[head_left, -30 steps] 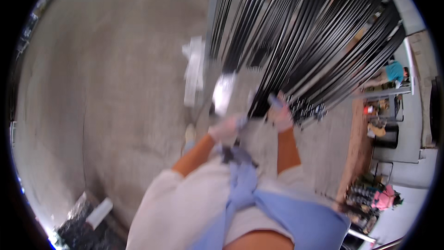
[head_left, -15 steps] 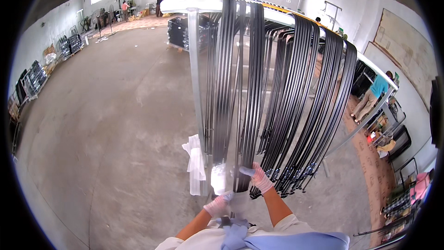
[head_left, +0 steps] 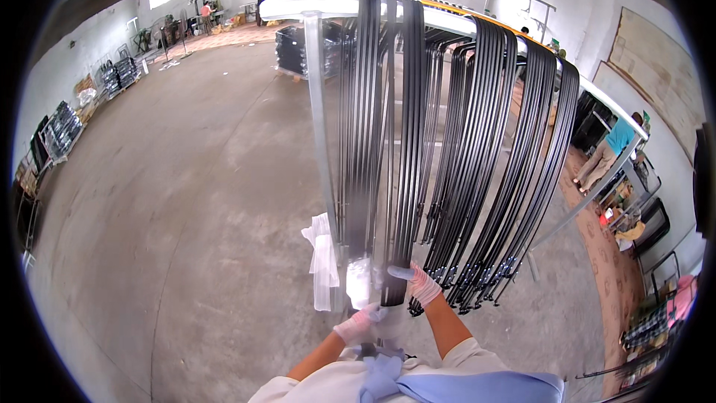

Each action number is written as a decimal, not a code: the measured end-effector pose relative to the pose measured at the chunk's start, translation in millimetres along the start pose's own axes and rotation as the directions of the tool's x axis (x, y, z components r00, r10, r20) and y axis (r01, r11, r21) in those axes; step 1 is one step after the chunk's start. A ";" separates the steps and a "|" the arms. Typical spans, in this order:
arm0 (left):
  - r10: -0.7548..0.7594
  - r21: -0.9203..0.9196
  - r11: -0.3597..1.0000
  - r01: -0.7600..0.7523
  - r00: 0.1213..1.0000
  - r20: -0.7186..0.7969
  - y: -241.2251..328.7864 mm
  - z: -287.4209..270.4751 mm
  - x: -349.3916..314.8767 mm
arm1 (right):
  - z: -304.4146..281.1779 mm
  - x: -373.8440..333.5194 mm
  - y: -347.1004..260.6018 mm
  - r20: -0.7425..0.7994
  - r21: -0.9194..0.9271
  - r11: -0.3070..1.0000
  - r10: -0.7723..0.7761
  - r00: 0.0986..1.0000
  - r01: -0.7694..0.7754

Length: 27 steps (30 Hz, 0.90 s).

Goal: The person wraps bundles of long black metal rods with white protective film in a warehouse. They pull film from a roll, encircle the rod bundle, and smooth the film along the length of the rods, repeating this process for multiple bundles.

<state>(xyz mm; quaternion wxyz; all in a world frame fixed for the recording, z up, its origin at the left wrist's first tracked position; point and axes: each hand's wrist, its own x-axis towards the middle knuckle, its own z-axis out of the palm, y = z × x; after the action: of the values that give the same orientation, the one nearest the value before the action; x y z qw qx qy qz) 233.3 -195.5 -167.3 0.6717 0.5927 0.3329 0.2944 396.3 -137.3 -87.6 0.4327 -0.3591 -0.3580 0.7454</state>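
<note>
Several bundles of long, thin black strips (head_left: 488, 134) hang folded over the white top bar of a rack. My right hand (head_left: 424, 285), in a pink-and-white knit glove with a bluish thumb, is closed round the lower part of one bundle (head_left: 406, 209). Its thumb lies across the front. At the bottom of that bundle my left hand (head_left: 359, 324), gloved alike, pinches a translucent plastic sleeve (head_left: 393, 321) around the strip ends. Just left, a white plastic sleeve (head_left: 359, 284) covers the end of another bundle (head_left: 363, 142).
The rack's white top bar (head_left: 287, 9) rests on grey legs (head_left: 319, 120). White plastic sheets (head_left: 324, 269) hang beside the left leg. Stacked black goods (head_left: 292, 51) stand behind. A person in a turquoise top (head_left: 616, 138) stands at right, near frames along the wall.
The whole view has shifted slightly. My right hand keeps its grip on the bundle, and my left hand stays at the sleeve with little visible movement.
</note>
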 end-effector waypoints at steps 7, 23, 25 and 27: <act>-0.088 0.191 0.976 0.101 0.993 -0.076 -26.2 3.4 25.5 | -8.1 6.1 8.4 0.031 0.058 0.998 0.037 0.999 -0.039; -0.083 0.202 0.974 0.098 0.993 -0.080 -16.2 -25.6 62.1 | -1.2 29.3 -19.0 -0.086 0.007 0.989 -0.146 0.986 0.147; -0.070 0.135 0.987 0.081 0.994 -0.088 -39.8 -33.7 74.2 | 16.1 29.9 -24.8 -0.207 -0.011 0.986 -0.162 0.965 0.164; -0.061 0.128 0.989 0.068 0.996 -0.057 -47.5 -36.9 78.7 | 7.7 36.1 -19.9 -0.129 0.007 0.990 -0.141 0.982 0.143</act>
<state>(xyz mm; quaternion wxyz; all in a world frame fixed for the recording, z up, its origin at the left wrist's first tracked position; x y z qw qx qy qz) 251.6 -117.1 -225.0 0.6320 0.6158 0.3882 0.2659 384.2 -99.1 -75.3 0.5095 -0.3762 -0.3481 0.6911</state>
